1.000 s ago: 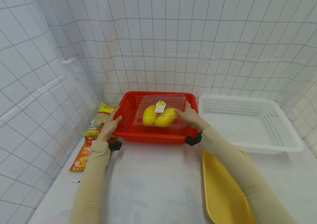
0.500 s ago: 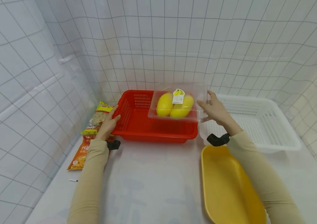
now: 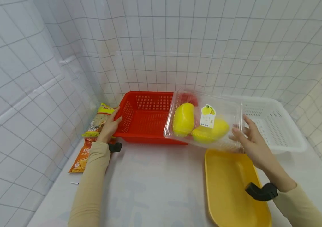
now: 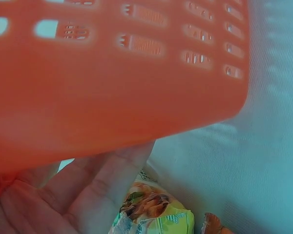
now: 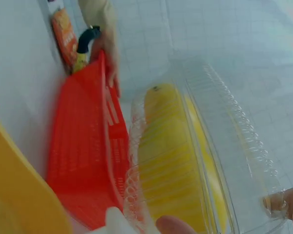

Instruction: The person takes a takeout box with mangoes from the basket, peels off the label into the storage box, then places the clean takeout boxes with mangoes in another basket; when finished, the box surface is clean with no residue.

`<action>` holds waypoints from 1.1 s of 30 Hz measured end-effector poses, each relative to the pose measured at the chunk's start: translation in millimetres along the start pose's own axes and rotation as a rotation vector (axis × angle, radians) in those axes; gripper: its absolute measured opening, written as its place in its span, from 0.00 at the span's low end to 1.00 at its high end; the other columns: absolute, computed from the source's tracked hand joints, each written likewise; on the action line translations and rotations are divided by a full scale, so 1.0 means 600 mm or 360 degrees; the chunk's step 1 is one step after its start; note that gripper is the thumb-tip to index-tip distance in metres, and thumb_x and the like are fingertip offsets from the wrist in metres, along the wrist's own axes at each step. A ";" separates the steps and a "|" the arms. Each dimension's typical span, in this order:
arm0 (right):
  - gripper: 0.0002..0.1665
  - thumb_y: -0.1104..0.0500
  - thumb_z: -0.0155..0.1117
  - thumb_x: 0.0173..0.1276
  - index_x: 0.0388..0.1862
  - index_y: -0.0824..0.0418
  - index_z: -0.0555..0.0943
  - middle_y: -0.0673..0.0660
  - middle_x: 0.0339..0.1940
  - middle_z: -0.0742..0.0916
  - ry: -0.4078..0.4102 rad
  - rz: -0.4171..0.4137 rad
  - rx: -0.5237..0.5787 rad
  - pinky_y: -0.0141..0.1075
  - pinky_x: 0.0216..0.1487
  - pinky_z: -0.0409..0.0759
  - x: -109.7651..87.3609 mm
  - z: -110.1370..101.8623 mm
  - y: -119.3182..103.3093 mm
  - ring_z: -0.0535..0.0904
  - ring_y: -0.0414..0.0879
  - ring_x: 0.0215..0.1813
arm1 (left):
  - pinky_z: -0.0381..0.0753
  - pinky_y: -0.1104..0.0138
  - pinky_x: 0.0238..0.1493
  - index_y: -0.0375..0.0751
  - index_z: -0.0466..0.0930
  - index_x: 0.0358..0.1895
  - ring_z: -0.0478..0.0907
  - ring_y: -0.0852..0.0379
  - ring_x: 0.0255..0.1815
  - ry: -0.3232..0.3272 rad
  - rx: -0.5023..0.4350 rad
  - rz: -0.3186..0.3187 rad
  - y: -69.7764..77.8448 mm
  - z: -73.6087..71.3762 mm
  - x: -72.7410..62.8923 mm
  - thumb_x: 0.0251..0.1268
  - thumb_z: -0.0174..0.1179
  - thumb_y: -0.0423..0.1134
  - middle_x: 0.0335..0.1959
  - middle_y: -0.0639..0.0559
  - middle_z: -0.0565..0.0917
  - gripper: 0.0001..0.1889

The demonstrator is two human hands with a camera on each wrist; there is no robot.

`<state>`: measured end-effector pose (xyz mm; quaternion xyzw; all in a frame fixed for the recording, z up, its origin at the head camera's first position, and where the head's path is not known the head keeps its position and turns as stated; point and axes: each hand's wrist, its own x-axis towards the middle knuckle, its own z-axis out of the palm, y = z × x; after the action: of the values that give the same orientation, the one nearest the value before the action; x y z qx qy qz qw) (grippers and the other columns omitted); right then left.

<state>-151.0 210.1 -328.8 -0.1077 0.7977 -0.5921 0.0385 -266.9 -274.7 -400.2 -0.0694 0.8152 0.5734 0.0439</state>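
Observation:
A clear plastic box holds two yellow fruits, mango-like in shape, and bears a white label. My right hand grips its right end, thumb in front. Slightly tilted, the box hangs over the right part of the red basket and the left part of the white basket. At the red basket's left rim is my left hand, which holds that rim. In the left wrist view its fingers pass behind the basket's edge; the thumb is hard to make out there.
A yellow tray lies at the front right, below the box. Left of the red basket are a green-yellow snack bag and an orange one. A grid-patterned sheet stands behind the baskets.
My right hand has lifted the box of yellow fruits out of the red basket and carried it right and toward me, tilting it. The left hand stays at the rim.

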 end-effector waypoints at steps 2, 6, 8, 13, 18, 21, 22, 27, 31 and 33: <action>0.44 0.52 0.46 0.77 0.76 0.54 0.30 0.75 0.71 0.56 -0.0018 -0.0003 0.0079 0.42 0.36 0.83 -0.031 0.010 0.009 0.76 0.42 0.54 | 0.65 0.51 0.62 0.60 0.41 0.77 0.57 0.41 0.64 0.0005 0.0003 -0.0001 0.000 0.001 0.002 0.77 0.41 0.41 0.75 0.43 0.46 0.31; 0.42 0.56 0.45 0.78 0.77 0.55 0.31 0.77 0.69 0.56 -0.0095 0.0051 0.0280 0.50 0.36 0.82 -0.080 0.037 0.020 0.76 0.43 0.54 | 0.62 0.50 0.64 0.60 0.41 0.77 0.57 0.40 0.65 0.0017 0.0010 0.0008 0.000 0.000 0.002 0.77 0.41 0.40 0.75 0.42 0.46 0.31; 0.41 0.57 0.46 0.78 0.77 0.55 0.34 0.76 0.68 0.58 -0.0135 0.0096 0.0343 0.52 0.35 0.82 -0.098 0.053 0.024 0.75 0.55 0.57 | 0.62 0.50 0.64 0.59 0.40 0.77 0.57 0.40 0.65 0.0013 0.0013 0.0019 0.000 0.000 0.002 0.77 0.41 0.40 0.75 0.41 0.47 0.31; 0.38 0.57 0.49 0.76 0.77 0.52 0.42 0.73 0.69 0.61 -0.0241 0.0236 0.0406 0.51 0.35 0.82 -0.127 0.094 0.030 0.67 0.71 0.61 | 0.60 0.49 0.65 0.58 0.40 0.77 0.56 0.40 0.66 0.0006 0.0018 0.0048 -0.001 0.000 0.004 0.77 0.41 0.39 0.75 0.41 0.47 0.31; 0.39 0.55 0.52 0.75 0.76 0.49 0.43 0.72 0.68 0.62 -0.0405 0.0357 0.0411 0.50 0.36 0.82 -0.130 0.133 0.037 0.72 0.64 0.58 | 0.56 0.49 0.67 0.57 0.40 0.77 0.54 0.41 0.67 0.0004 0.0022 0.0033 0.000 0.002 0.007 0.77 0.41 0.38 0.75 0.42 0.46 0.31; 0.42 0.53 0.54 0.74 0.76 0.46 0.42 0.69 0.70 0.61 -0.0447 0.0385 0.0332 0.52 0.41 0.80 -0.123 0.156 0.041 0.71 0.63 0.59 | 0.58 0.49 0.66 0.57 0.40 0.77 0.55 0.40 0.66 -0.0002 0.0022 0.0027 0.000 0.003 0.006 0.77 0.41 0.39 0.75 0.42 0.46 0.31; 0.43 0.52 0.55 0.73 0.76 0.47 0.42 0.69 0.71 0.59 -0.0437 0.0388 0.0295 0.53 0.44 0.79 -0.120 0.164 0.042 0.68 0.64 0.61 | 0.59 0.50 0.65 0.57 0.41 0.77 0.55 0.40 0.66 -0.0004 0.0028 0.0030 0.001 0.004 0.006 0.77 0.41 0.39 0.75 0.42 0.46 0.31; 0.47 0.54 0.60 0.70 0.77 0.52 0.43 0.72 0.73 0.54 -0.0341 0.0467 0.0285 0.60 0.62 0.62 -0.106 0.197 0.044 0.52 0.66 0.71 | 0.63 0.51 0.63 0.57 0.41 0.77 0.57 0.41 0.64 -0.0005 0.0018 0.0032 0.001 0.003 0.004 0.77 0.41 0.39 0.75 0.42 0.46 0.31; 0.48 0.56 0.61 0.68 0.77 0.54 0.43 0.77 0.71 0.53 -0.0305 0.0532 0.0318 0.63 0.62 0.58 -0.097 0.215 0.050 0.49 0.70 0.71 | 0.64 0.50 0.62 0.57 0.40 0.77 0.57 0.40 0.64 -0.0005 0.0020 0.0034 0.001 0.001 0.001 0.77 0.41 0.39 0.75 0.42 0.46 0.31; 0.49 0.56 0.62 0.68 0.77 0.54 0.43 0.78 0.71 0.50 -0.0299 0.0544 0.0300 0.65 0.63 0.54 -0.093 0.221 0.053 0.44 0.71 0.71 | 0.63 0.50 0.63 0.57 0.40 0.77 0.57 0.40 0.65 -0.0001 0.0018 0.0039 0.001 0.000 0.001 0.77 0.41 0.39 0.75 0.42 0.46 0.31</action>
<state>-75.4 106.6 -402.0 -0.0214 0.7384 -0.6363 0.2225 -267.3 -274.2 -399.7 -0.0589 0.8191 0.5694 0.0374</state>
